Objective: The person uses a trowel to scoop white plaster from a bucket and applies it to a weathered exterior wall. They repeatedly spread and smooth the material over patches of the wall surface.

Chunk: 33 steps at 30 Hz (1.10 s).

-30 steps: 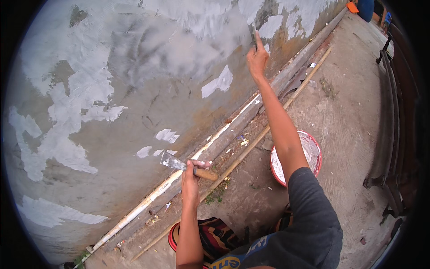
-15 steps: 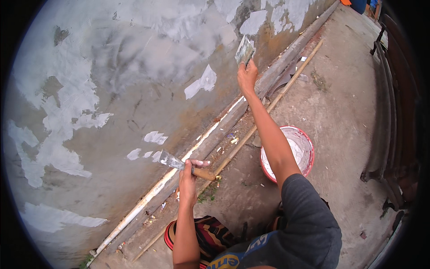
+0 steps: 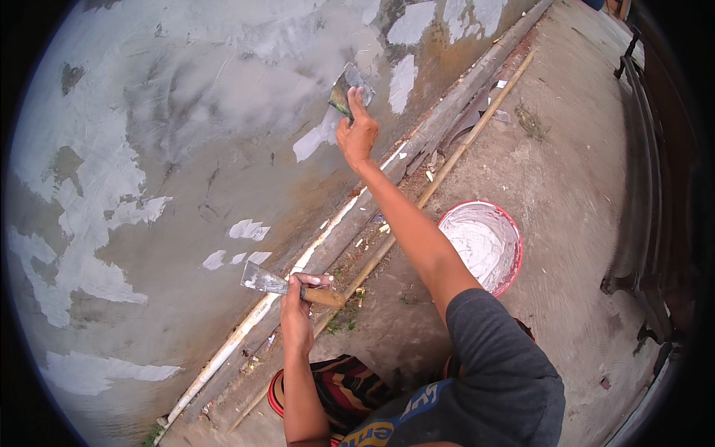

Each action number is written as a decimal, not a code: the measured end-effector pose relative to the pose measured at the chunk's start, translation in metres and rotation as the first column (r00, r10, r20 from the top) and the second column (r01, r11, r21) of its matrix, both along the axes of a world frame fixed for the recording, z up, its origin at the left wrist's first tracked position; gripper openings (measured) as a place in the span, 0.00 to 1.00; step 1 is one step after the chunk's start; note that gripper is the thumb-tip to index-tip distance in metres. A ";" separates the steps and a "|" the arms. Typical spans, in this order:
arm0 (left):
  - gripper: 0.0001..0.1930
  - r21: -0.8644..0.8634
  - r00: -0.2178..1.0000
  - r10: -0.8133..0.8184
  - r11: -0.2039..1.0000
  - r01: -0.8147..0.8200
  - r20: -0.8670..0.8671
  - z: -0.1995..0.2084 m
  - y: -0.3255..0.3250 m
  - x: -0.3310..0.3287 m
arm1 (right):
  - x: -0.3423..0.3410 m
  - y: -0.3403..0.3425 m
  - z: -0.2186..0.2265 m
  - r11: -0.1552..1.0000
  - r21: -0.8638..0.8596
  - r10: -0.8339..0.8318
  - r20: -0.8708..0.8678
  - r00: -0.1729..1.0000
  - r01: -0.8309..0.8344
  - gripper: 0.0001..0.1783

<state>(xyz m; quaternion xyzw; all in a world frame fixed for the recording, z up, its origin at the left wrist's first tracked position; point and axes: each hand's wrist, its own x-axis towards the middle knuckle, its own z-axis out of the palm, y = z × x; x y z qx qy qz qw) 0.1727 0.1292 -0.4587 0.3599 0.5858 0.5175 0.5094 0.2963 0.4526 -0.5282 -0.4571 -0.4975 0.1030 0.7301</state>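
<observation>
My right hand [image 3: 358, 136] grips a flat putty blade [image 3: 348, 87] and presses it to the grey wall [image 3: 246, 141], at the upper end of a fresh white filler patch [image 3: 318, 135]. Its fingers lie along the back of the blade. Lower and nearer, my left hand [image 3: 297, 309] holds a putty knife [image 3: 264, 279] with a wooden handle, its metal blade smeared white and pointing left toward the wall. White residue marks the left fingertips. A red-rimmed bucket [image 3: 484, 246] of white filler stands on the ground, right of my right forearm, which hides part of its rim.
A white pipe [image 3: 237, 337] and a ledge run along the foot of the wall. Beside them a bamboo pole [image 3: 477, 128] lies on the concrete ground [image 3: 566, 194] amid scraps. Dark brown furniture [image 3: 648, 186] stands along the right side.
My right hand has moved left along the wall with the blade, and a new vertical white patch shows where it was. My left hand has shifted slightly left, still with the putty knife.
</observation>
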 end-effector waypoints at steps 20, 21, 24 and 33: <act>0.21 -0.029 0.991 0.057 0.998 -0.060 -0.118 -0.002 -0.007 0.001 | 0.115 0.018 0.059 0.987 -0.146 0.078 0.041 0.996 -0.071 0.30; 0.21 -0.025 0.993 0.049 0.998 -0.052 -0.111 -0.003 -0.006 0.001 | 0.110 0.017 0.057 0.995 -0.059 0.080 0.037 0.996 -0.078 0.30; 0.21 -0.056 0.994 0.018 0.998 -0.025 -0.109 -0.005 -0.003 -0.001 | 0.083 0.004 0.035 0.978 0.188 0.073 0.089 0.993 -0.089 0.32; 0.20 -0.032 0.996 -0.024 0.999 0.021 -0.088 -0.005 -0.003 0.007 | 0.120 -0.007 0.067 0.998 0.038 0.052 0.094 0.994 -0.056 0.31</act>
